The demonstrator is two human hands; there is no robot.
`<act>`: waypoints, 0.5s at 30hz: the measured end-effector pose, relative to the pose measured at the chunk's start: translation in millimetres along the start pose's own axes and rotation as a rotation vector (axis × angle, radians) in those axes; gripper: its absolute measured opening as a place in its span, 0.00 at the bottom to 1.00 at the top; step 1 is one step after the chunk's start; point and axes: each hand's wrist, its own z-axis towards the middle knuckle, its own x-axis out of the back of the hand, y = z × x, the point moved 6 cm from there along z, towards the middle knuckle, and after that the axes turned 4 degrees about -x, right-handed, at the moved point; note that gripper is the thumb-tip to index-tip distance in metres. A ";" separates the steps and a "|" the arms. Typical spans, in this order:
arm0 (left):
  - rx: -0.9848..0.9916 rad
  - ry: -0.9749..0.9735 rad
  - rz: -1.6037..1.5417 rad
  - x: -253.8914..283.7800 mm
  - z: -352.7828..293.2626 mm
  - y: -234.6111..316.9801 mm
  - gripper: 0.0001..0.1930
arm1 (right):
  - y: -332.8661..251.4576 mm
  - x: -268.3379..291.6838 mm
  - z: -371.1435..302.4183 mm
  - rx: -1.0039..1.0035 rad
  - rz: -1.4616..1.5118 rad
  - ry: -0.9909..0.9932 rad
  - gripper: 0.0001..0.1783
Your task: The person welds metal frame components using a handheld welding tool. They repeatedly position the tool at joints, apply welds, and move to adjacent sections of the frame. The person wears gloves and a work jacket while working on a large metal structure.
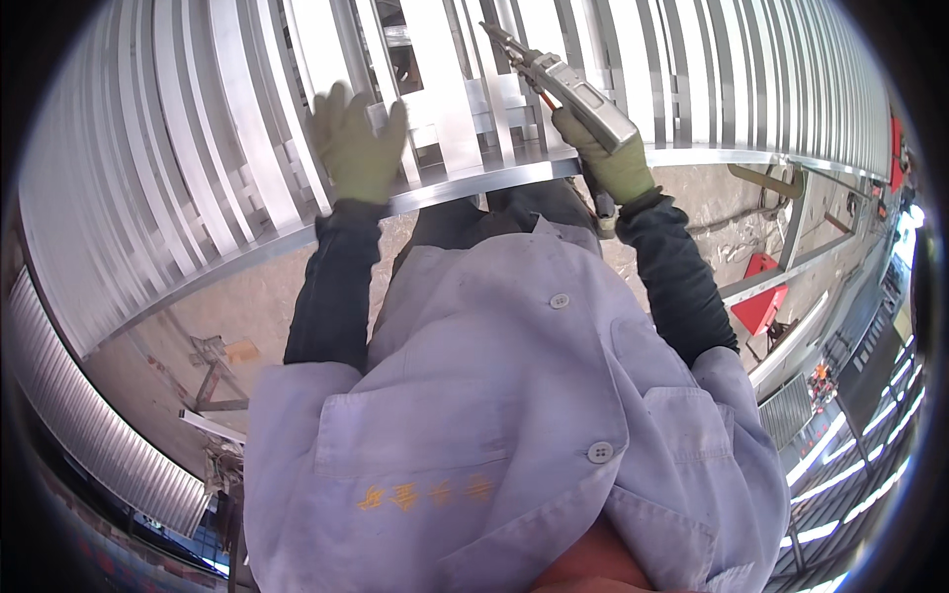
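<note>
My right hand [615, 163], in a yellow-green work glove, is wrapped round the grip of a grey handheld power tool [583, 94]. This tool has a long, narrow nose that points away and to the left, and a small red part shows near the grip. Below the tool lies a panel of parallel silvery metal slats [435, 128]. My left hand [361, 143], gloved the same way, is over the slats near the panel's near edge, fingers spread and nothing in them. Whether it touches the metal I cannot tell.
A metal rail [474, 184] runs along the panel's near edge, close to my body. Stacked ribbed metal [109, 415] lies at the lower left. To the right, a red object [761, 295] sits by a metal frame [781, 272] over the concrete floor [727, 242].
</note>
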 end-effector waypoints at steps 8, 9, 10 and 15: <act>0.272 0.206 0.203 53.3 -86.2 -89.7 0.22 | -90.9 57.8 54.7 -0.035 0.122 -0.537 0.31; 0.434 0.120 0.192 46.6 -94.5 -98.4 0.22 | -101.0 59.0 65.5 -0.026 0.096 -0.615 0.30; 0.445 0.158 0.195 46.4 -93.2 -95.5 0.22 | -105.1 56.7 72.1 -0.031 0.050 -0.673 0.30; 0.471 0.253 0.234 43.6 -93.6 -90.1 0.24 | -98.6 21.9 108.1 -0.001 -0.300 -1.087 0.30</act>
